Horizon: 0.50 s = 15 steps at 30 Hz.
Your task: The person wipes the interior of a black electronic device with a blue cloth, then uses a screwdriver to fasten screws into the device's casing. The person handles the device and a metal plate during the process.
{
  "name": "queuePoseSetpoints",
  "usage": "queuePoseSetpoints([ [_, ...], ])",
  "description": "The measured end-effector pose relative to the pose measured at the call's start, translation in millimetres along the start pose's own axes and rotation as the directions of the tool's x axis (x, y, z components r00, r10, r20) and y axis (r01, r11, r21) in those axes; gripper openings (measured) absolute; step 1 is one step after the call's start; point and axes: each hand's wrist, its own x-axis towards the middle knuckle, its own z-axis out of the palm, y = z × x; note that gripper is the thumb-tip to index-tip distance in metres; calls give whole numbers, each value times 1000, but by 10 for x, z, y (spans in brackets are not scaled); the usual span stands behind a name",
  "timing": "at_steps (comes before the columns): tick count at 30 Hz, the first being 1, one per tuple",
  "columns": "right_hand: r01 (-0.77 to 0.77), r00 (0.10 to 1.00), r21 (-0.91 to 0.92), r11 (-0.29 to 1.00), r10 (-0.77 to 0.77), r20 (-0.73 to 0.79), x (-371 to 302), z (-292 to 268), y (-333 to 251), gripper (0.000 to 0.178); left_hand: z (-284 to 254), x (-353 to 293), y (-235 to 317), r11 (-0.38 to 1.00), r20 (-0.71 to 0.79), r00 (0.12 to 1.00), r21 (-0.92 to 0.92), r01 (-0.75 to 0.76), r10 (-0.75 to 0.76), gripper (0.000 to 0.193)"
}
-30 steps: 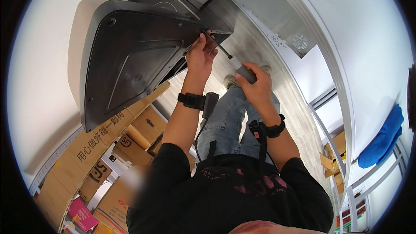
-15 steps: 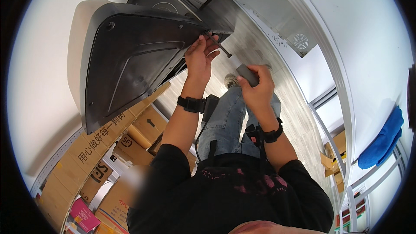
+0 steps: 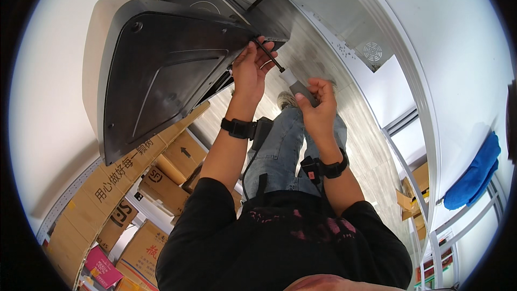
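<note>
A large black panel (image 3: pixel 167 75) with a pale side stands tilted at the upper left. At its right corner, a thin dark rod (image 3: pixel 271 57) with a thicker end slants out toward the right. My left hand (image 3: pixel 250 70) is at that corner, its thumb and fingers closed around the rod near the panel. In my right hand (image 3: pixel 319 105) is a grey block-like piece (image 3: pixel 303 92) with a pale end, pinched between thumb and fingers. That pale end sits right at the rod's thicker tip; I cannot tell whether they touch.
Cardboard boxes (image 3: pixel 167 186) and a pink package (image 3: pixel 102 267) lie at the lower left. A white frame with a glass-like panel (image 3: pixel 323 0) runs along the right. A blue cloth (image 3: pixel 474 175) hangs there. Below is wood-look floor (image 3: pixel 366 140).
My right hand has moved slightly left and the grey piece's pale end has come closer to the rod's tip. Its fingers have loosened a little. My left hand stays at the panel corner.
</note>
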Motion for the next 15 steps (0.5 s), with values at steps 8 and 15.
queuePoseSetpoints([
  [8, -234, 968, 116, 965, 221, 119, 80, -78, -130, 30, 12, -29, 17, 990, 86, 994, 131, 56, -68, 25],
  [15, -15, 999, -50, 999, 13, -34, -96, -11, 77, 24, 75, -58, -12, 981, 10, 1000, 194, 17, -19, 23],
])
